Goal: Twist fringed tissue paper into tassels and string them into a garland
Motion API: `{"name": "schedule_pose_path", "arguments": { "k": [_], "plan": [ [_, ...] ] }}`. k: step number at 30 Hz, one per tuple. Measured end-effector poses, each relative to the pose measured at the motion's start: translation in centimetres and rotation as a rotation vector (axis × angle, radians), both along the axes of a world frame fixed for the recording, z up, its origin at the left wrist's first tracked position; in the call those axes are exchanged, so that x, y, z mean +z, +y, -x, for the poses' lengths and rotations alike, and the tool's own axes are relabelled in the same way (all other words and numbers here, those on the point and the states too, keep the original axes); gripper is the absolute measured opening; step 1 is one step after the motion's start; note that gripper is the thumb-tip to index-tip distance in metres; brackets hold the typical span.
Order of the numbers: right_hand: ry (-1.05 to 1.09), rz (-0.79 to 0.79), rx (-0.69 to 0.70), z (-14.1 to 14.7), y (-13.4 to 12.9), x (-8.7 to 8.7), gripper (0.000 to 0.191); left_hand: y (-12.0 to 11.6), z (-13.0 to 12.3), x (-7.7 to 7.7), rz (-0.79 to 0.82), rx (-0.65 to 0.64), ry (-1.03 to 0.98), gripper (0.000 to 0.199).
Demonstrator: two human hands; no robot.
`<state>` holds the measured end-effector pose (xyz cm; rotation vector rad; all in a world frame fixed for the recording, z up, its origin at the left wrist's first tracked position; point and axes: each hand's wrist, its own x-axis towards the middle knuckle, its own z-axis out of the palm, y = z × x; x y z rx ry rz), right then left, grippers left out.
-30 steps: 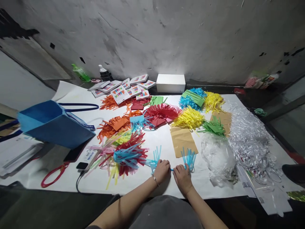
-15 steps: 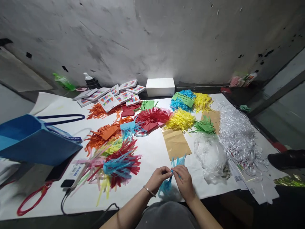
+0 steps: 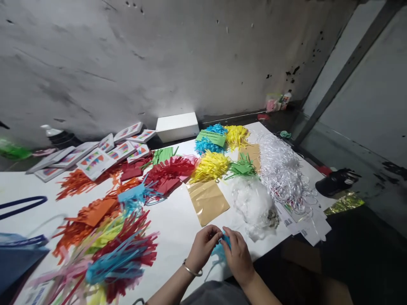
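Note:
At the table's front edge my left hand [image 3: 202, 246] and my right hand [image 3: 238, 255] are close together, fingertips pinched around a blue tissue-paper tassel [image 3: 218, 250]. Its fringe hangs below and between the hands. The right fingers cover much of its top, and the exact grip is partly hidden. Just beyond my hands lies a brown paper sheet under clear plastic [image 3: 208, 202]. Left of them is a heap of finished-looking tassels, with a blue one [image 3: 115, 264] on top of red strips [image 3: 146, 250].
A crumpled clear plastic bag [image 3: 252, 207] and a mound of white string [image 3: 280, 169] lie to the right. Further back are yellow fringe [image 3: 210, 166], red fringe [image 3: 168, 171], printed packs [image 3: 95, 163] and a white box [image 3: 177, 127]. A blue bag [image 3: 22, 258] stands at left.
The view has swung right, so the table's things sit further left. The blue strands that stuck out beyond my fingertips no longer show there; both hands stay pinched at the tassel.

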<state>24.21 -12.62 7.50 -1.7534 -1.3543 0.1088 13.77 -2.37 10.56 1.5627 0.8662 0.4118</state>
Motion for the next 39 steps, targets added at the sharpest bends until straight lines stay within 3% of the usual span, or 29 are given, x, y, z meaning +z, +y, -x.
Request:
{"name": "schedule_pose_path", "arguments": {
  "k": [3, 6, 9, 11, 14, 18, 21, 26, 32, 34, 39],
  "plan": [
    [-0.013, 0.032, -0.047, -1.5, -0.5, -0.4, 0.027, -0.6, -2.4, 0.1, -0.105, -0.075, 0.042, 0.028],
    [0.141, 0.121, -0.068, -3.3, -1.3, -1.1, 0.027, -0.9, -4.6, 0.0, -0.187, -0.148, 0.084, 0.029],
    [0.33, 0.205, -0.084, -5.1, -2.7, -2.1, 0.028, -0.7, -7.0, -0.9, -0.123, -0.268, 0.109, 0.03],
    [0.416, 0.222, -0.141, -6.0, -3.6, -2.9, 0.032, 0.0, -9.3, -2.1, -0.078, -0.302, 0.155, 0.031],
    [0.513, 0.226, -0.209, -7.1, -4.6, -3.6, 0.036, 1.6, -13.7, -4.6, -0.217, -0.224, 0.322, 0.026],
    [0.549, 0.267, -0.173, -7.8, -5.0, -3.6, 0.035, 3.3, -18.9, -7.8, -0.355, -0.194, 0.437, 0.016],
    [0.546, 0.276, -0.142, -8.1, -5.2, -3.5, 0.032, 3.4, -20.5, -9.1, -0.396, -0.236, 0.481, 0.014],
    [0.533, 0.314, -0.146, -8.6, -6.0, -4.2, 0.032, 3.3, -20.3, -9.1, -0.402, -0.274, 0.454, 0.011],
    [0.516, 0.293, -0.169, -9.4, -5.4, -3.6, 0.034, 3.5, -17.3, -6.4, -0.227, -0.231, 0.307, 0.003],
    [0.497, 0.262, -0.163, -9.6, -4.5, -2.4, 0.035, 3.3, -15.2, -5.0, -0.112, -0.203, 0.211, 0.01],
    [0.415, 0.195, -0.011, -7.9, -1.2, 1.7, 0.033, 2.0, -8.3, -1.0, 0.402, -0.04, -0.266, 0.031]
  ]
}}
